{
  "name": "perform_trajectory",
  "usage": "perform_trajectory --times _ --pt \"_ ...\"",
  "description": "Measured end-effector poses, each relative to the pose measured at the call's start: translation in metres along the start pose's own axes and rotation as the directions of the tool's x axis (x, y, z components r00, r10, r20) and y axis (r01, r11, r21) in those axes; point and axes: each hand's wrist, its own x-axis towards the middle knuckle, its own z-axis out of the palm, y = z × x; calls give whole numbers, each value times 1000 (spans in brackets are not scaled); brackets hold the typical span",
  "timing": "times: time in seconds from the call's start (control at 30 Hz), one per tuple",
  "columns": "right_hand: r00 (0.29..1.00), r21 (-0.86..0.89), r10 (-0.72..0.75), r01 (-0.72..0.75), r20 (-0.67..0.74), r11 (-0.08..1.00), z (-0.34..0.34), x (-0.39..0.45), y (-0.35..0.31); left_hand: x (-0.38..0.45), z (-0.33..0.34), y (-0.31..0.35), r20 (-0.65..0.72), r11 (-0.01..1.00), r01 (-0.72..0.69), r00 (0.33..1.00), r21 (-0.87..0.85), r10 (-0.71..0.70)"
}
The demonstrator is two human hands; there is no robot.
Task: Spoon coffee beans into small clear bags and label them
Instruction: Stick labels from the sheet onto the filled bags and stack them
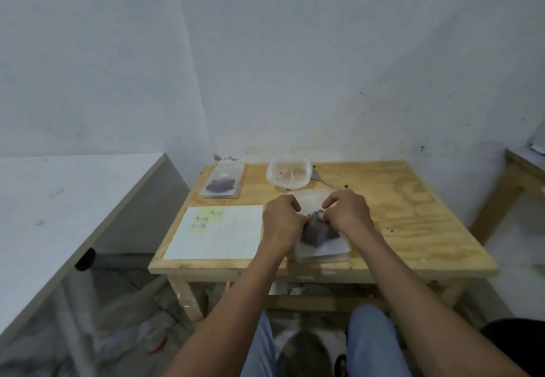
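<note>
On the plywood table (pixel 413 214), both hands' fingers (pixel 290 204) pinch a clear bag (pixel 317 230) of dark coffee beans near the front edge, right of the label sheet (pixel 218 233).

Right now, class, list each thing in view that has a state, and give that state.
Bag in hand: holds beans, gripped at its top by both hands.
Far bag: filled, lying flat.
Clear container: lid off, looks nearly empty.
Spoon: lying idle.
Label sheet: flat, most labels gone.
Left hand: gripping.
Right hand: gripping.
</note>
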Motion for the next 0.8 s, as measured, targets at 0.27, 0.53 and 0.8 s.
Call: perform_trajectory --times 0.27,0.53,0.8 --pt "983 565 -184 158 -10 810 -18 11 -32 22 -47 1 27 719 36 999 -694 -24" --pt "959 727 -266 252 -99 639 37 7 -100 44 -128 -55 -120 681 -36 990 -731 -75" --pt "955 760 -291 231 -58 608 76 14 -131 68 -151 -139 -127 979 167 975 -113 -181"
